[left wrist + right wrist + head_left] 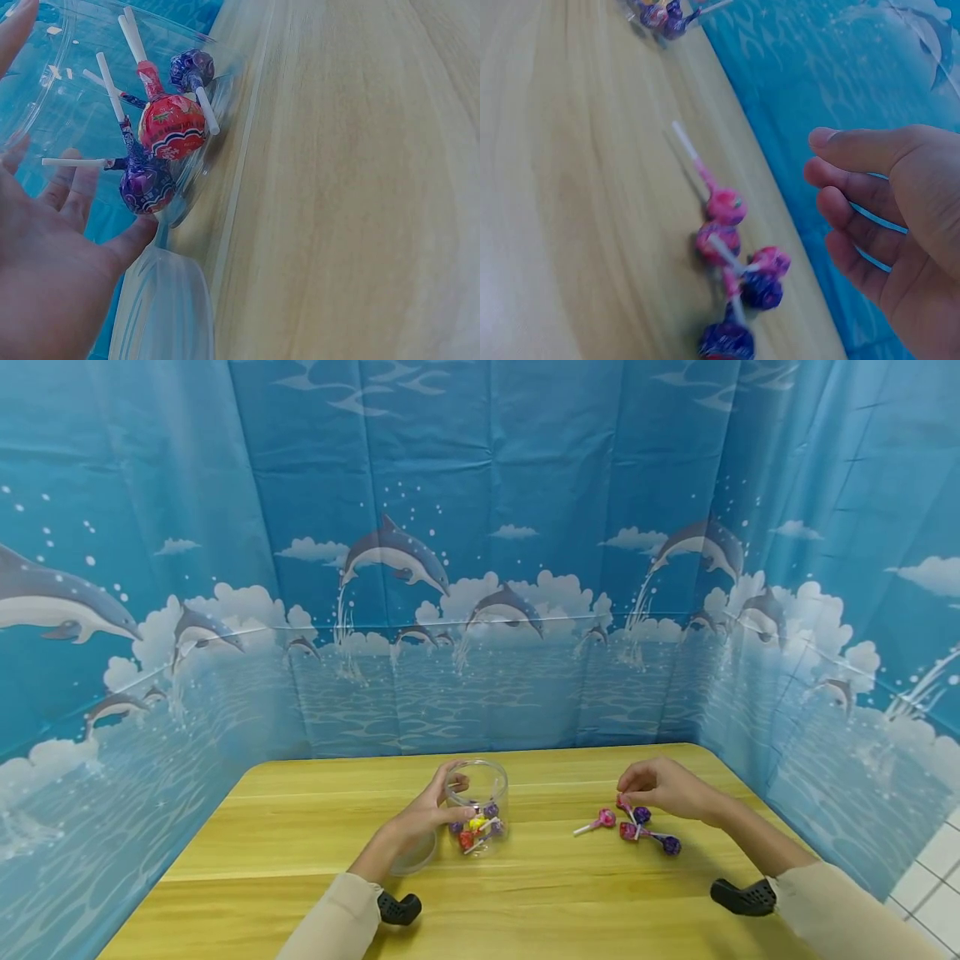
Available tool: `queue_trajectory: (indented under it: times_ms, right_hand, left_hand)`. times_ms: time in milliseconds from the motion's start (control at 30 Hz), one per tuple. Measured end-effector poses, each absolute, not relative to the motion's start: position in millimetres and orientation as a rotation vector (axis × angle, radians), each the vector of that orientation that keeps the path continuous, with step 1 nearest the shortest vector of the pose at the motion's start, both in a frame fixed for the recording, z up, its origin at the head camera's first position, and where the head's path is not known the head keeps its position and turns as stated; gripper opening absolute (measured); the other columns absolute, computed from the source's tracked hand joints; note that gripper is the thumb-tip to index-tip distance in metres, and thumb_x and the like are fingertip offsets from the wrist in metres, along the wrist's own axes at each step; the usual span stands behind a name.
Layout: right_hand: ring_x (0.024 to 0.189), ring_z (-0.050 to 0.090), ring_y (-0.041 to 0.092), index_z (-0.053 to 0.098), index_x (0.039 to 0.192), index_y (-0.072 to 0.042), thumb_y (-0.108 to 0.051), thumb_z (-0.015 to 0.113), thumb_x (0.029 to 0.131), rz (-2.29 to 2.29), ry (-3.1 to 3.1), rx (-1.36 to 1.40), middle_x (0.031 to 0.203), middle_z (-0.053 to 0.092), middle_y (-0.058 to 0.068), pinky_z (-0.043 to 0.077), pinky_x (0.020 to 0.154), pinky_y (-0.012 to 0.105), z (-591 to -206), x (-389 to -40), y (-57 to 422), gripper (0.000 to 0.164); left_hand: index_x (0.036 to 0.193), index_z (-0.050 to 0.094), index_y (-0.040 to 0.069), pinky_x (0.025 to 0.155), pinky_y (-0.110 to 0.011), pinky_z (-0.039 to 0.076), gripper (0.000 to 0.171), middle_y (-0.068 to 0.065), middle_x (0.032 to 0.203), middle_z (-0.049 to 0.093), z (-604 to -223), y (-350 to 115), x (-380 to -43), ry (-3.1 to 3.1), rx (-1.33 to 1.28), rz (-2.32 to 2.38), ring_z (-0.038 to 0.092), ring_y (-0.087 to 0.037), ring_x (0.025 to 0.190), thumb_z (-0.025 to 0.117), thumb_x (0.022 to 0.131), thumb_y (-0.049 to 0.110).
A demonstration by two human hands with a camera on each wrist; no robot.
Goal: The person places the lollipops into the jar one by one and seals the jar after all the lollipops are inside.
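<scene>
Gripping the jar point(487, 794) with left hand point(423, 815), likely for steadiness. Hovering by right-side lollipops point(628, 832) with right hand point(666, 787) loosely apart.

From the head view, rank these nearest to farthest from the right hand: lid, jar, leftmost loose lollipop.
1. Leftmost loose lollipop, just left of the right hand.
2. Jar, farther left.
3. Lid, left of the jar, partly hidden.
</scene>
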State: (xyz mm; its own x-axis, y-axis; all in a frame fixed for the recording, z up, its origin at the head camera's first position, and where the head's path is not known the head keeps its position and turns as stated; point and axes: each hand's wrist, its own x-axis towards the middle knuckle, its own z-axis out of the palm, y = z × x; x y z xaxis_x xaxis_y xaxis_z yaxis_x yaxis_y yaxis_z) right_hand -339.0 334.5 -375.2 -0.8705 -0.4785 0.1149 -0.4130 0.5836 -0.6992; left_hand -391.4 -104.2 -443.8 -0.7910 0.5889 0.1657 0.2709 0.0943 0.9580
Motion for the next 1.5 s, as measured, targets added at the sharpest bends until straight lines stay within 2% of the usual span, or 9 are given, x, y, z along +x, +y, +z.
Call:
queue_trajectory:
  times_ms: [167,300,400,567,800,967,1233,1367,1500]
  right_hand:
    - [0.094,0.070,0.037,0.071,0.110,0.004,-0.010,0.071,0.099,-1.173,2.712,-0.758,0.102,0.074,0.012,0.058,0.078,0.046,-393.8,-336.5,346.5,0.018]
    - [0.091,0.071,0.028,0.071,0.109,0.006,-0.008,0.070,0.099,-1.187,2.720,-0.723,0.101,0.073,0.015,0.058,0.077,0.037,-404.7,-331.4,357.3,0.017]
    - [0.086,0.070,0.019,0.070,0.108,0.006,-0.006,0.070,0.098,-1.184,2.752,-0.705,0.097,0.072,0.011,0.056,0.074,0.030,-410.9,-328.0,366.0,0.015]
    - [0.080,0.068,0.012,0.071,0.104,0.005,-0.006,0.071,0.098,-1.147,2.805,-0.693,0.093,0.072,0.004,0.055,0.070,0.029,-420.8,-326.4,381.6,0.013]
    - [0.083,0.067,0.010,0.071,0.106,0.005,-0.007,0.070,0.099,-1.067,2.819,-0.662,0.097,0.072,0.005,0.054,0.071,0.028,-425.5,-324.2,396.5,0.015]
    - [0.085,0.065,0.008,0.075,0.107,0.002,-0.010,0.068,0.101,-1.012,2.792,-0.725,0.100,0.073,0.004,0.053,0.072,0.028,-427.8,-327.9,396.6,0.015]
    - [0.072,0.053,0.006,0.077,0.097,-0.004,-0.006,0.066,0.101,-0.997,2.748,-0.806,0.088,0.070,-0.002,0.047,0.064,0.027,-428.1,-332.2,383.7,0.012]
    - [0.070,0.051,0.005,0.074,0.095,-0.005,-0.005,0.062,0.103,-1.018,2.743,-0.829,0.083,0.066,-0.002,0.044,0.062,0.026,-423.8,-334.6,381.0,0.014]
    - [0.075,0.053,0.006,0.072,0.099,-0.001,-0.005,0.058,0.105,-1.051,2.741,-0.835,0.088,0.066,0.003,0.046,0.064,0.026,-419.5,-336.0,380.9,0.016]
  left_hand:
    - [0.164,0.017,0.025,0.113,-0.064,0.029,0.082,-0.020,0.162,0.023,-444.9,-104.3,-391.4,2.113,0.860,1.756,0.025,-0.039,0.150,0.069,0.101,0.027]
    - [0.164,0.018,0.025,0.114,-0.065,0.028,0.081,-0.019,0.162,0.023,-445.7,-103.9,-391.6,2.111,0.856,1.757,0.025,-0.038,0.150,0.069,0.101,0.026]
    - [0.164,0.018,0.026,0.114,-0.065,0.027,0.081,-0.018,0.161,0.024,-445.4,-104.0,-391.5,2.113,0.852,1.761,0.025,-0.038,0.150,0.068,0.101,0.025]
    - [0.164,0.018,0.026,0.115,-0.064,0.026,0.081,-0.019,0.162,0.023,-444.6,-104.2,-391.6,2.110,0.837,1.770,0.025,-0.036,0.151,0.069,0.101,0.024]
    - [0.165,0.016,0.025,0.115,-0.065,0.026,0.085,-0.019,0.162,0.023,-443.8,-102.9,-391.6,2.114,0.845,1.763,0.024,-0.037,0.151,0.071,0.100,0.027]
    - [0.165,0.016,0.025,0.115,-0.065,0.025,0.085,-0.021,0.163,0.022,-444.9,-103.9,-390.7,2.117,0.837,1.768,0.024,-0.038,0.151,0.071,0.100,0.026]
    - [0.165,0.016,0.023,0.115,-0.066,0.023,0.082,-0.019,0.162,0.024,-446.6,-103.6,-390.9,2.121,0.853,1.757,0.025,-0.038,0.151,0.068,0.101,0.024]
    - [0.166,0.014,0.022,0.115,-0.066,0.024,0.086,-0.020,0.163,0.023,-444.9,-103.3,-390.8,2.122,0.860,1.764,0.024,-0.037,0.151,0.070,0.100,0.026]
    - [0.166,0.012,0.021,0.115,-0.066,0.024,0.087,-0.020,0.162,0.024,-444.4,-104.2,-390.9,2.119,0.859,1.763,0.024,-0.037,0.151,0.069,0.100,0.025]
